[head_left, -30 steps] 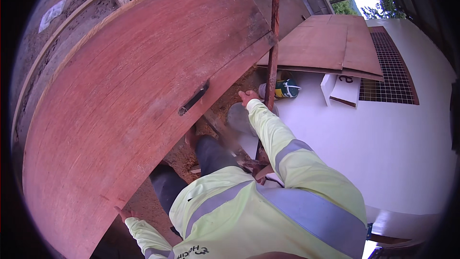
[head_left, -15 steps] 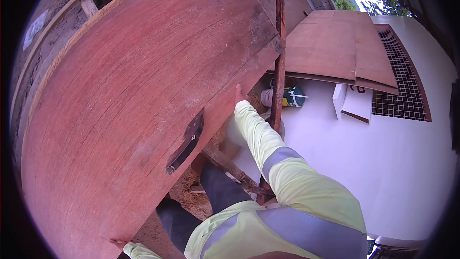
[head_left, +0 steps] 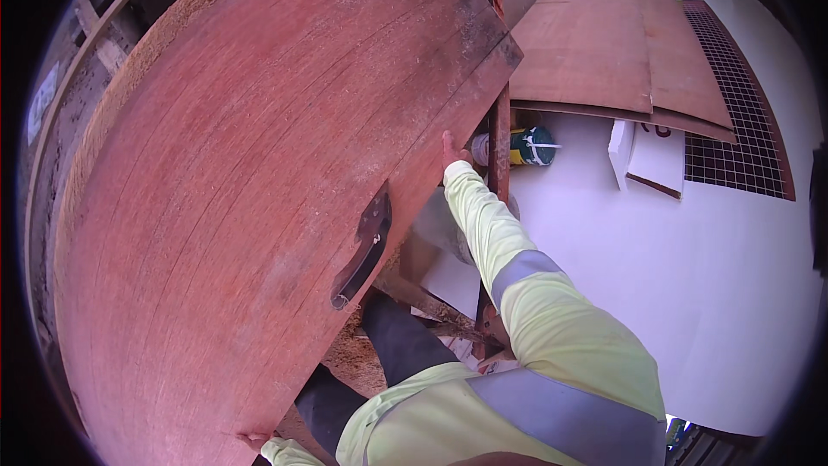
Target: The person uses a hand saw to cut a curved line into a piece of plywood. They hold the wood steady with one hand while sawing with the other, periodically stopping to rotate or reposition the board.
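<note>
A large reddish plywood board fills the left half of the view, with a dark elongated slot or fitting near its right edge. My right hand grips that edge above the slot, fingers resting over the board's face. Low on the same edge, my left hand holds the board, partly hidden at the bottom of the view. Just right of my right hand stand a dark red wooden post and, behind it, a green-and-yellow bucket.
To the right lie a white sheet, stacked brown panels, a wire-mesh frame and white cut pieces. Wooden battens run along the far left. My legs stand among sawdust and timber under the board's edge.
My right hand has moved from the open space beside the post onto the board's edge. The board now reaches farther up and right in the view, and my left hand sits lower.
</note>
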Demonstrator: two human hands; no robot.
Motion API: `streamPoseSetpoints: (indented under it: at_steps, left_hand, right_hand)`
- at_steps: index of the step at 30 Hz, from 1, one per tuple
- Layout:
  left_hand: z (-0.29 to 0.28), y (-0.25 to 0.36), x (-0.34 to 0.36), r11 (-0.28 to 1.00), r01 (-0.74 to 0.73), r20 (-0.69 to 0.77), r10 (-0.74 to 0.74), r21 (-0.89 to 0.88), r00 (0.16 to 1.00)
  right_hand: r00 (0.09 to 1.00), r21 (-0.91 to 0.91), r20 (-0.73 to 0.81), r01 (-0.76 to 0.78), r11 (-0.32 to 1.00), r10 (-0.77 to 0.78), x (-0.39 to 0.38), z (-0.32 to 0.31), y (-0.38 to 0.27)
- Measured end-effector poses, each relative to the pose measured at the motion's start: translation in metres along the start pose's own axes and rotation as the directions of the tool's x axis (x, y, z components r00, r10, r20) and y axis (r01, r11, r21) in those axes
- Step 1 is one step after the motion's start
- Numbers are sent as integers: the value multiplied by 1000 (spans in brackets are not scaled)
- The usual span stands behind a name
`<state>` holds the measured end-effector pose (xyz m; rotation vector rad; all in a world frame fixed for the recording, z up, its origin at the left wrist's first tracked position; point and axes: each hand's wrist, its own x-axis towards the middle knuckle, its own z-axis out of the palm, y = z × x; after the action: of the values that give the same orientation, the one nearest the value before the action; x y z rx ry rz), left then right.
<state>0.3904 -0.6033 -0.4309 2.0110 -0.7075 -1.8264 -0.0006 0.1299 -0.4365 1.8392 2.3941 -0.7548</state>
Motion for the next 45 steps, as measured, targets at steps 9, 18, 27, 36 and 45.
streamPoseSetpoints:
  at_steps: [9,18,27,36,45]
  left_hand:
    - [-32,14,-8,997,70,0,-70,42,998]
    - [55,48,-107,113,316,-305,-100,942,947]
    - [347,-72,-357,-291,-950,850,-523,-113,59]
    - [387,-193,-386,-136,-976,708,-672,173,219]
    - [372,-118,-461,-291,-941,668,-667,174,330]
  right_hand:
    - [1000,0,-8,-30,1000,30,-16,-4,-12]
    - [981,-46,-183,51,998,-58,-33,5,-24]
    - [863,-378,350,485,788,-363,-89,-4,-79]
    - [825,-389,506,479,787,-252,-85,-17,-86]
    - [823,-389,489,503,772,-290,-82,-16,-91]
